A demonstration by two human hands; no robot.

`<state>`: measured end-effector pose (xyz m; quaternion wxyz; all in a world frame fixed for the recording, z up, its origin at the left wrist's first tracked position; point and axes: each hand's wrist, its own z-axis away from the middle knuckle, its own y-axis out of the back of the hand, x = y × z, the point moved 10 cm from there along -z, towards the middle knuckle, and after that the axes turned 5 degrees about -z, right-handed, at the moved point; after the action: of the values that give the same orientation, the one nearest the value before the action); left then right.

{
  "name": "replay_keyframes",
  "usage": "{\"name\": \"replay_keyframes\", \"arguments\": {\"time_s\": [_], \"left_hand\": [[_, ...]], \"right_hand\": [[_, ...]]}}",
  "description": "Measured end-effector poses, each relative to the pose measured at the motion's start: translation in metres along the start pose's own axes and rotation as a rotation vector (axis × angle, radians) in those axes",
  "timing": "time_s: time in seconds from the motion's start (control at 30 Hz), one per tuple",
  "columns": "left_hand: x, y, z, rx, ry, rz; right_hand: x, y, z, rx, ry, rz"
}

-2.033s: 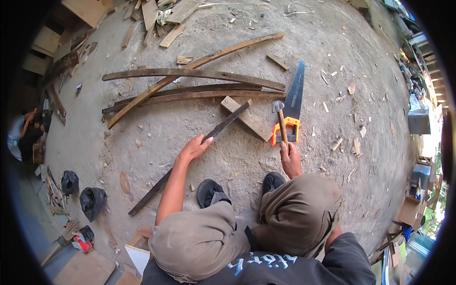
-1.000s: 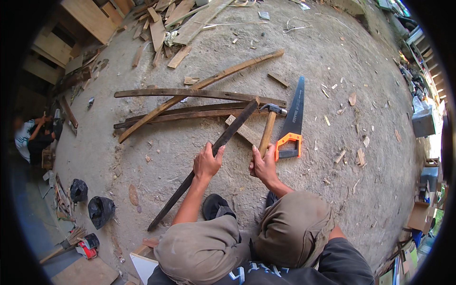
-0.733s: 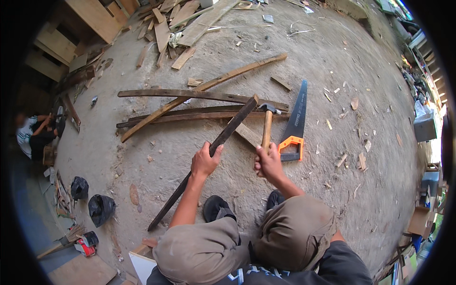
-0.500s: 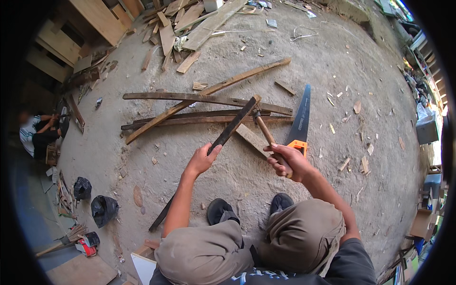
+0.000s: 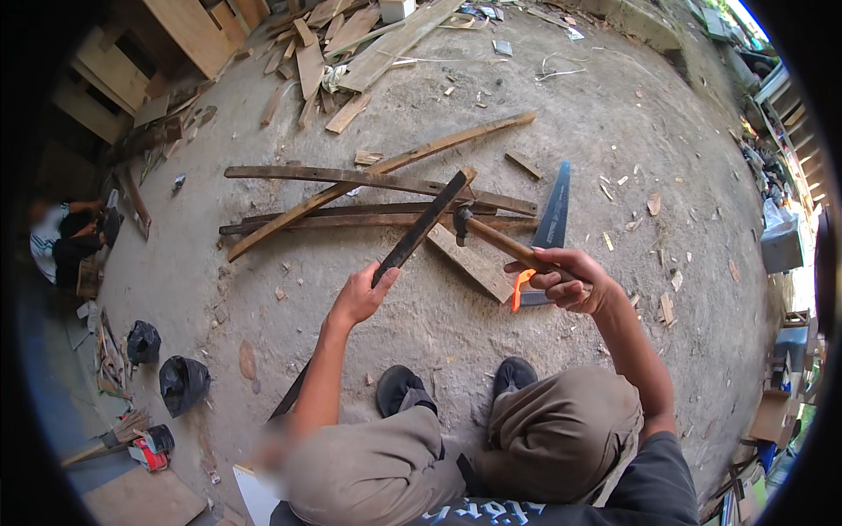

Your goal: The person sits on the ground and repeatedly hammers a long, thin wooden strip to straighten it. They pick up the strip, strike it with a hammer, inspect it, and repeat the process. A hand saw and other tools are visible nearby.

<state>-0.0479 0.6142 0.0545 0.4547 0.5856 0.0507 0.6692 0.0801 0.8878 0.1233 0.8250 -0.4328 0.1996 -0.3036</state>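
the left hand [image 5: 357, 296] is closing its fingers around a dark wooden strip [image 5: 417, 230], and so it is having no open gap. this strip is slanting up and to the right from the hand, toward its far end; the lower part is passing behind the left forearm and is showing again near the knee. the right hand [image 5: 574, 279] is curling its fingers around the wooden handle of a claw hammer [image 5: 504, 241], near the handle's end. the hammer is pointing to the left and away from the right hand, and its metal head is standing just beside the strip's upper part; whether they are touching, i cannot tell.

a handsaw [image 5: 553, 210] with blue-black blade is lying on the ground [image 5: 719, 333] beyond the right hand, which is covering part of the orange and black saw handle. a short light plank [image 5: 471, 263] is lying between the two hands, a little farther forward. beyond it, long wooden battens [image 5: 438, 146] are crossing one another. at the far left, another person [image 5: 66, 245] is sitting
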Motion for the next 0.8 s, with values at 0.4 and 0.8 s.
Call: {"name": "replay_keyframes", "arguments": {"time_s": [0.4,0.8], "left_hand": [[-0.002,0.003,0.014,0.01,0.026,-0.037],[0.001,-0.008,0.023,-0.13,-0.045,-0.03]], "right_hand": [[-0.006,0.0,-0.005,-0.003,-0.011,0.035],[0.021,0.012,-0.006,-0.074,-0.046,0.202]]}}
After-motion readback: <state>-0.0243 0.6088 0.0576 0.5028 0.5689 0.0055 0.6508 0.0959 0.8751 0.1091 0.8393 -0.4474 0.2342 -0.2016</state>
